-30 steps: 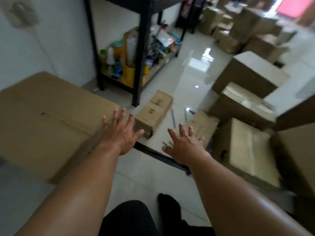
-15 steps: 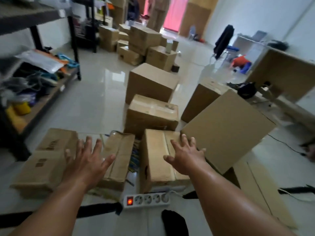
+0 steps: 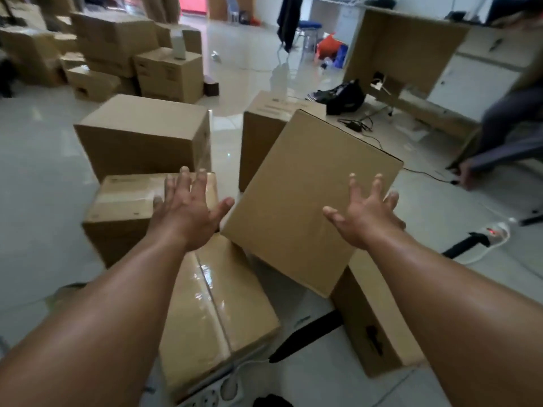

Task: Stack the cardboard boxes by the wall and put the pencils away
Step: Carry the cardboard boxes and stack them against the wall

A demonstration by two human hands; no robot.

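Observation:
Several cardboard boxes lie on the white tiled floor. A large plain box point(image 3: 296, 195) sits tilted in front of me, leaning on a taped box point(image 3: 217, 312) and a low box point(image 3: 373, 318). My left hand point(image 3: 188, 212) is spread open in the air near its left edge, above another taped box point(image 3: 123, 201). My right hand point(image 3: 364, 212) is spread open over its right side; I cannot tell if it touches. Neither hand holds anything. No pencils are in view.
More boxes stand behind point(image 3: 141, 133) point(image 3: 264, 133) and stacked at the far left point(image 3: 114, 42). A power strip point(image 3: 211, 395) lies at my feet, another point(image 3: 496, 230) at right with cables. A desk point(image 3: 405, 51) and another person's leg point(image 3: 505, 148) are at the right.
My view has swung right, from the shelf and wall box to the boxes mid-floor. Both open hands have moved with it and now flank the large tilted box.

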